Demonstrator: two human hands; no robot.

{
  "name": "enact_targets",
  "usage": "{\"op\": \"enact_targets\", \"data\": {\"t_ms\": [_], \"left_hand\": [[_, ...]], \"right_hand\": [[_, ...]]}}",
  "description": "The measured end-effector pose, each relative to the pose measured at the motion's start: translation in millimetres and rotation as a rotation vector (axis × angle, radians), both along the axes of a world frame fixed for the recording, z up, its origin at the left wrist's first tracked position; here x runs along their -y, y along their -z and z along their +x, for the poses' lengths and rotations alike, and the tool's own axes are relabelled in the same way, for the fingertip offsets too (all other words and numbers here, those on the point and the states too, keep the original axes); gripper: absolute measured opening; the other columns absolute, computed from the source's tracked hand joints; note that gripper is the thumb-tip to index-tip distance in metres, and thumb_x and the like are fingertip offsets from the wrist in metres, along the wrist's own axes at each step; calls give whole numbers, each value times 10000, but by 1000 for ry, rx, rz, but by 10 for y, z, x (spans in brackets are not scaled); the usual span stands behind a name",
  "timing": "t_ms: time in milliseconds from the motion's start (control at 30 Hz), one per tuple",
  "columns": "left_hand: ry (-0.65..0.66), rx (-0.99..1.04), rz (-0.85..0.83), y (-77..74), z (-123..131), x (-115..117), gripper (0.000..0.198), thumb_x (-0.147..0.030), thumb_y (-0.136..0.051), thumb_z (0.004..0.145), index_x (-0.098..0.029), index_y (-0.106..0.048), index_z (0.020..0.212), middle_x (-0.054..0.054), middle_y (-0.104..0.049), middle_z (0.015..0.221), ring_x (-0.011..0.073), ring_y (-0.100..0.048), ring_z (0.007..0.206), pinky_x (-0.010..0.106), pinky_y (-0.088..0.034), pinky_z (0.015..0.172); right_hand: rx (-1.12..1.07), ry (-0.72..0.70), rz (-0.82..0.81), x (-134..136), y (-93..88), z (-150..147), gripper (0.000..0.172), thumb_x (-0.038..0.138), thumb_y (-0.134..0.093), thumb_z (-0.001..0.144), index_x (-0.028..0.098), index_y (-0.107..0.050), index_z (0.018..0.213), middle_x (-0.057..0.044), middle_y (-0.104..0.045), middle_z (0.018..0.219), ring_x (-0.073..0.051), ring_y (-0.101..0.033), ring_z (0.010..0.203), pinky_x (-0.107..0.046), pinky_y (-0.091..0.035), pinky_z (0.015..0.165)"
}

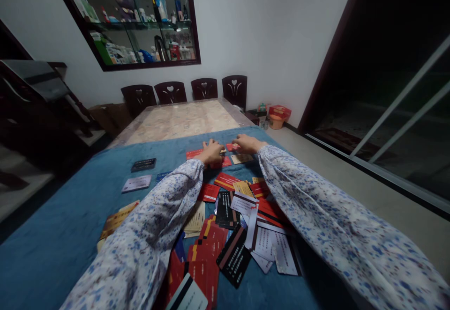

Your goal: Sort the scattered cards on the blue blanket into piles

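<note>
Overlapping loosely, cards (227, 212) show red, black, white.

Left hand (210, 152) and right hand (249, 143) reach over red cards (192, 154)

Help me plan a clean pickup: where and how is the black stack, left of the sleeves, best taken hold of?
Probably by its short left and right ends, from above. The black stack lies flat on the blue cloth, with both ends uncovered. The pale stack lies close on its near side, leaving less room for a grip there.
</note>
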State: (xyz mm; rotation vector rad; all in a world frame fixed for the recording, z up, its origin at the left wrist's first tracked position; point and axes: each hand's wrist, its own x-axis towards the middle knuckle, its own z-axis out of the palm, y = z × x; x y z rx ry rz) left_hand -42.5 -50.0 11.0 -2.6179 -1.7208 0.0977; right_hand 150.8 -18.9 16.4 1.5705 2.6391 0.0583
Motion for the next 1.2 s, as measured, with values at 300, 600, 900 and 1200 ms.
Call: {"op": "enact_targets", "data": {"t_ms": [300, 600, 900, 1200], "left_hand": [[4, 9, -6, 8, -50, 30, 463, -303, -616, 856, -241, -657, 1313, 154, -613, 1350, 375, -406, 1346, 600, -357, 1093], [5, -2, 2, -7, -72, 100, 487, -290, -616, 844, -221, -656, 1325, 166, -620, 1358, 384, -411, 1352, 613, -355, 1096], [-9, -15, -4, -20, -124, 133, 468, -282, -612, 847, -222, -673, 1307, 160, -619, 1334, 375, -421, 1329, 587, -370, 1091], [-5, 2, 16, 33, -198, 108, 495, -265, -627, 817, -260, -675, 1310, 145, -645, 1276, 385, -436, 1298, 603, -379, 1060]], "right_hand": [[8, -52, 14, 100, -6, -64, 446, 268, -601, 981, 224, -619, 1425, -168, -622, 1351, -293, -611, 1246, -320, -499, 923], [49, -117, 44, 218, -81, -191, 384, 297, -600, 991, 224, -659, 1364, -165, -634, 1317, -290, -621, 1217, -312, -496, 880], [61, -141, 47, 217, -60, -255, 412, 238, -615, 956, 242, -659, 1366, -147, -642, 1300, -281, -624, 1203, -298, -500, 842], [37, -165, 38, 285, -69, -342, 457, 235, -637, 933, 253, -659, 1389, -145, -664, 1291, -280, -636, 1185, -301, -522, 866]]}}
